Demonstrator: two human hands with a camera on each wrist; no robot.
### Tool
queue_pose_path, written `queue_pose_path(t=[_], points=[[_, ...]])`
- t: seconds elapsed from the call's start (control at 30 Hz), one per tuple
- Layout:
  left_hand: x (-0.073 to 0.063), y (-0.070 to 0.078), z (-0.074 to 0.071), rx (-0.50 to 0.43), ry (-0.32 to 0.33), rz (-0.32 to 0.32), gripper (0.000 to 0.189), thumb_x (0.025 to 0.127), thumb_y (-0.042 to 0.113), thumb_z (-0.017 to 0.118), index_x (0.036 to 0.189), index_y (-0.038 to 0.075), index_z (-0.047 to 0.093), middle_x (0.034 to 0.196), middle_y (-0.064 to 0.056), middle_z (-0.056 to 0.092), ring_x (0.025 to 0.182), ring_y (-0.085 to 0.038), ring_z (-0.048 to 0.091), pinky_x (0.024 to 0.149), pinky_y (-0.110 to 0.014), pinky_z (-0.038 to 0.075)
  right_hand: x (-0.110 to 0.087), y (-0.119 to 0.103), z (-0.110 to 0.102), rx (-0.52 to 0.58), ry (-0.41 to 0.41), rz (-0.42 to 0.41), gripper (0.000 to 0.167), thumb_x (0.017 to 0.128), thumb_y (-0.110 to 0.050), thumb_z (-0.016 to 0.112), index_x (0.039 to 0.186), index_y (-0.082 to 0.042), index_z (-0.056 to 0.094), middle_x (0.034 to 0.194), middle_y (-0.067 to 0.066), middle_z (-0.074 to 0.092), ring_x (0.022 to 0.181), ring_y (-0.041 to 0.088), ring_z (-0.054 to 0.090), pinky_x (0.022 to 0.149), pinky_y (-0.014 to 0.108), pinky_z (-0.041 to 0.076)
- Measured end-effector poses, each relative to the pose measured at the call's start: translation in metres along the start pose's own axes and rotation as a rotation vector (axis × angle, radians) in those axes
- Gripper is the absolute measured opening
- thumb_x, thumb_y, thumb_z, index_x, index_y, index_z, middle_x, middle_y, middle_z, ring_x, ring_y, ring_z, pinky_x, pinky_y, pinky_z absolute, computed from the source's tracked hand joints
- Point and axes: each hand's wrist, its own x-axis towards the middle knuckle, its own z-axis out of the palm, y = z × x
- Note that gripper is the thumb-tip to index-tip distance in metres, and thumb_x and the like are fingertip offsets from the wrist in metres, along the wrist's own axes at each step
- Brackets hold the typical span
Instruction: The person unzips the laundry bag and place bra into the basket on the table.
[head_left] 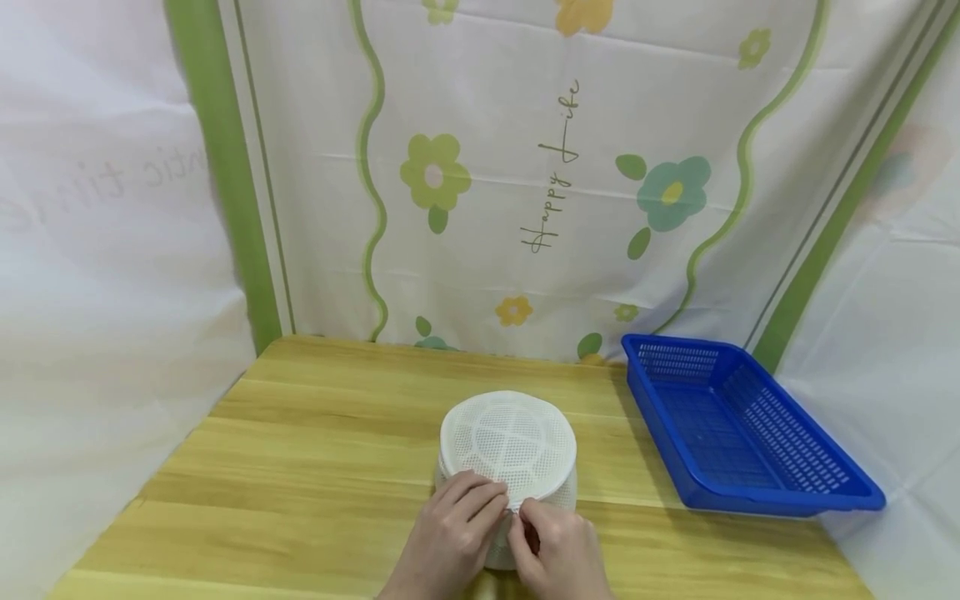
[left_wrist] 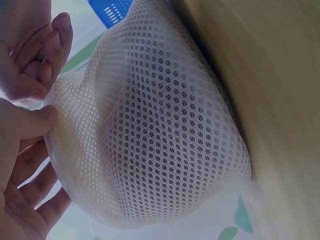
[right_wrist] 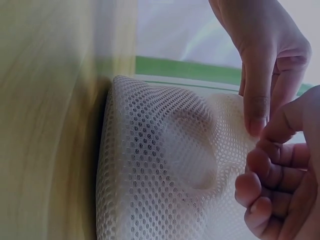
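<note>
Grip: the left hand [head_left: 452,521] pinches the rim of a white mesh laundry bag [head_left: 510,442] at six o'clock, thumb against the outer side, fingers over the top edge. The right hand [head_left: 561,546] pinches at the same rim, just beside it; whatever lies between its fingertips is too small to identify.

Bag: stands upright on the wood-grain surface [head_left: 322,467], near the front, its round top facing up.

Risks, as judged: the side wall is soft, with a hollow [right_wrist: 192,150] below the hands; downward pressure could buckle it further. Fine mesh could catch between the fingertips and pucker the edge. Uneven pulling by the two hands could twist the rim or tip the light bag towards six o'clock.

Surroundings: a blue perforated plastic basket [head_left: 772,500] sits apart, between two and three o'clock from the bag; it does not obstruct the hands. A flower-printed cloth [head_left: 480,250] hangs behind, at twelve. The only obstruction noted is the hands themselves, covering the worked section of rim.
</note>
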Motion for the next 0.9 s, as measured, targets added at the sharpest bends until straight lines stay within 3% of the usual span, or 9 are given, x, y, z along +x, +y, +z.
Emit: queue_pose_path(t=[0.57, 0.9], points=[[0.0018, 0.0003, -0.0016, -0.001, -0.007, 0.001, 0.030, 0.101, 0.010, 0.049, 0.089, 0.002, 0.075, 0.093, -0.006, 0.071, 0.088, -0.021, 0.064, 0.084, -0.033, 0.053, -0.0006, 0.0009, 0.0007, -0.089, 0.065, 0.008, 0.034, 0.068, -0.009, 0.067, 0.059, -0.026, 0.039, 0.055, -0.021, 0.031, 0.052, -0.013, 0.021, 0.041, 0.007, 0.018], [0.0016, -0.0006, -0.0012, 0.003, -0.021, 0.003, 0.031, 0.101, 0.009, 0.047, 0.089, 0.002, 0.075, 0.093, -0.006, 0.071, 0.088, -0.021, 0.064, 0.085, -0.035, 0.053, 0.0008, -0.0001, -0.0007, -0.069, 0.068, 0.021, 0.032, 0.071, -0.008, 0.066, 0.061, -0.027, 0.042, 0.054, -0.018, 0.036, 0.048, -0.010, 0.025, 0.040, 0.008, 0.021]])
